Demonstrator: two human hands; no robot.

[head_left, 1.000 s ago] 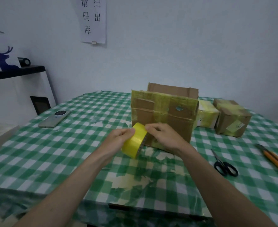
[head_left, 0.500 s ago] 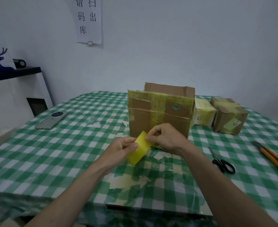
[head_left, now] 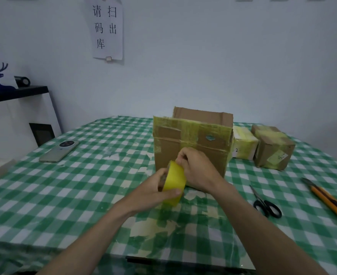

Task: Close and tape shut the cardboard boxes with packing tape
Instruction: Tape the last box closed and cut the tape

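Observation:
A yellow roll of packing tape (head_left: 173, 182) is held upright just in front of a large brown cardboard box (head_left: 191, 143). My left hand (head_left: 153, 192) grips the roll from the left, thumb across its lower face. My right hand (head_left: 197, 169) pinches the roll's top edge with curled fingertips. The box stands on the green checked table (head_left: 84, 185); its flaps stand up and old yellow tape covers its upper front.
Two small taped boxes (head_left: 243, 143) (head_left: 273, 148) sit to the right of the big one. Black scissors (head_left: 266, 203) and an orange utility knife (head_left: 330, 201) lie at the right. A phone (head_left: 59, 150) lies at the left. Tape scraps stick to the cloth near me.
The roll has turned in my hands from showing its flat face to standing edge-on. My right fingers have shifted to its top edge. The view has moved slightly.

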